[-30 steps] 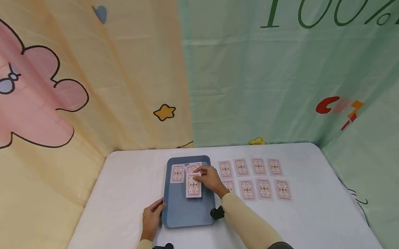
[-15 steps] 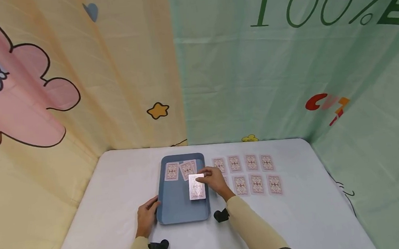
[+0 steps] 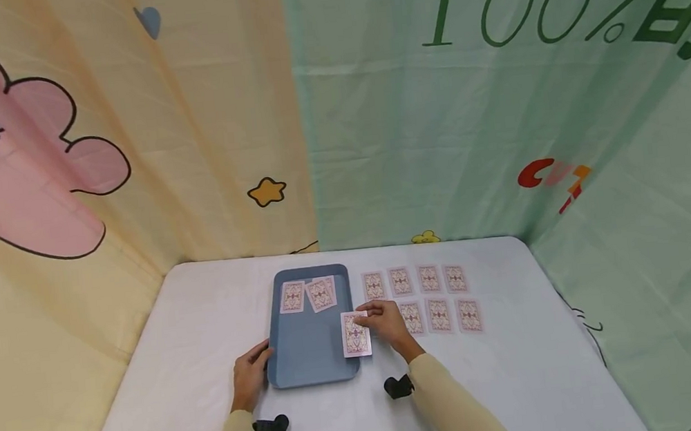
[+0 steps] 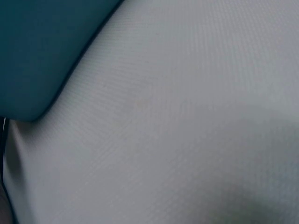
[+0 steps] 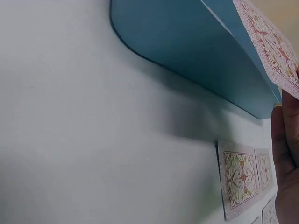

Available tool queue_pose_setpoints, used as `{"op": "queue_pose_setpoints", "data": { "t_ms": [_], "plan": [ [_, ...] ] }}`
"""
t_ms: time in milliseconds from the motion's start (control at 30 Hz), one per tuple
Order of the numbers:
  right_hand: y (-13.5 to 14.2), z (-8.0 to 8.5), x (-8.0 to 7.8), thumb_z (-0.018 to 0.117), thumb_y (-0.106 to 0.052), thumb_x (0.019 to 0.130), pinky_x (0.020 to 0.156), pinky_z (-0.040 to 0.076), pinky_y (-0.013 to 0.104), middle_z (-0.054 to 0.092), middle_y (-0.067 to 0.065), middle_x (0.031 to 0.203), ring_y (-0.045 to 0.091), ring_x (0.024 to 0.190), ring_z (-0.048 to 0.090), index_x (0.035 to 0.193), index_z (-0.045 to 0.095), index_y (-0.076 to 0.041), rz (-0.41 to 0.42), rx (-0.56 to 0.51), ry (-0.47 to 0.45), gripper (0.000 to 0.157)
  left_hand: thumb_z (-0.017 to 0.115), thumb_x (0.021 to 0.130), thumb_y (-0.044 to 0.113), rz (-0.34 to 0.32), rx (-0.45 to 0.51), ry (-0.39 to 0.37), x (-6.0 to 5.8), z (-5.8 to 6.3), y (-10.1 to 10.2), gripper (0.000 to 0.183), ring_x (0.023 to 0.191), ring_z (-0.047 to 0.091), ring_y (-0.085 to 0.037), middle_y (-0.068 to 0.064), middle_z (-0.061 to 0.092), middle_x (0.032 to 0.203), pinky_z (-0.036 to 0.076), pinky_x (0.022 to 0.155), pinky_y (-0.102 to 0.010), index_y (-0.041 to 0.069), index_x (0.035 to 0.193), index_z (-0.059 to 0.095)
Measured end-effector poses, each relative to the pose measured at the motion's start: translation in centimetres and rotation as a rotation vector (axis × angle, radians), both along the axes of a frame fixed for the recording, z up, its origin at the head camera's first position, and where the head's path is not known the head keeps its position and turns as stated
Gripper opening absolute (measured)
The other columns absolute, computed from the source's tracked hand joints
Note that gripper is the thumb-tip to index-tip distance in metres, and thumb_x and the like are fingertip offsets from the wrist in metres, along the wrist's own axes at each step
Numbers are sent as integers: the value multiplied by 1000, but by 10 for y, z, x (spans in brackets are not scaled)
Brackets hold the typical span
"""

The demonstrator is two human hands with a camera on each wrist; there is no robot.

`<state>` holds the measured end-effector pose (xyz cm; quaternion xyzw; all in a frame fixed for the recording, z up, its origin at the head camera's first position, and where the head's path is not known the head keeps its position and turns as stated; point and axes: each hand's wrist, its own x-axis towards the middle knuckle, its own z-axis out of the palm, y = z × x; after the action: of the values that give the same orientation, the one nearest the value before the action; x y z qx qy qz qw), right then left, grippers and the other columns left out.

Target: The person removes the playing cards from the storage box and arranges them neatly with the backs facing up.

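Note:
My right hand pinches a playing card by its upper right side, thumb on the patterned back. The card hangs over the right rim of a blue-grey tray. In the right wrist view, the card's red pattern shows above the tray's outer wall. My left hand holds the tray's left edge, its fingertips partly hidden there. Inside the tray's far end lie a face-down card and two overlapping cards, the upper one askew.
Two rows of face-down cards lie on the white table right of the tray, a far row and a near row. My right hand partly covers the near row's left end. Patterned curtains stand behind the table.
My right hand has carried the held card from above the tray's middle rightward and nearer, across the right rim. The overlapping cards behind it have come into view. My left hand stays at the tray.

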<state>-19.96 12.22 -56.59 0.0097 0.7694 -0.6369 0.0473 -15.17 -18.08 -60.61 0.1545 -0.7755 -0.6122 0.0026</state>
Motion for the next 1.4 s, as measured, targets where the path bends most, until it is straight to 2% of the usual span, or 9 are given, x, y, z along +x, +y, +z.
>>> {"op": "queue_pose_setpoints", "data": {
  "t_ms": [300, 633, 800, 900, 1133, 1400],
  "plan": [
    [19, -6, 20, 80, -12, 77, 53, 38, 20, 57, -1, 69, 10, 63, 46, 98, 72, 1, -59, 26, -20, 25, 59, 93, 14, -5, 2, -7, 0, 1, -2, 39, 127, 49, -35, -24, 57, 130, 38, 106, -48, -6, 127, 59],
    [33, -5, 27, 80, -9, 77, 56, 44, 21, 61, 3, 68, 9, 62, 52, 99, 70, 4, -94, -18, -13, 27, 58, 94, 13, -28, 4, -5, -2, 5, -2, 39, 129, 47, -34, -24, 55, 133, 37, 107, -47, -6, 129, 58],
    [39, -6, 33, 79, -9, 78, 53, 39, 20, 54, 1, 65, 8, 60, 45, 100, 71, 5, -135, -11, -26, 27, 57, 95, 13, -31, 11, -13, -2, 5, -2, 39, 130, 46, -34, -23, 54, 134, 36, 108, -47, -5, 129, 57],
    [43, -9, 37, 78, -10, 79, 53, 39, 19, 55, -2, 65, 8, 60, 46, 99, 72, 4, -155, 20, -49, 25, 57, 95, 13, -37, 20, -18, -2, 3, -3, 39, 130, 45, -34, -23, 53, 134, 35, 108, -47, -5, 130, 57],
    [50, -18, 44, 75, -6, 81, 54, 39, 20, 54, -3, 60, 8, 59, 45, 98, 73, 4, -140, 80, -64, 20, 58, 95, 14, -42, 43, -28, -5, -1, -5, 40, 131, 44, -35, -24, 53, 135, 34, 109, -48, -5, 130, 57],
    [51, -26, 50, 75, -6, 81, 59, 47, 20, 65, 3, 74, 9, 66, 56, 96, 73, 3, -101, 155, -11, 18, 58, 94, 14, -35, 39, -27, -4, 0, -5, 40, 131, 44, -35, -24, 53, 134, 34, 109, -48, -5, 129, 57]
  ]
}}
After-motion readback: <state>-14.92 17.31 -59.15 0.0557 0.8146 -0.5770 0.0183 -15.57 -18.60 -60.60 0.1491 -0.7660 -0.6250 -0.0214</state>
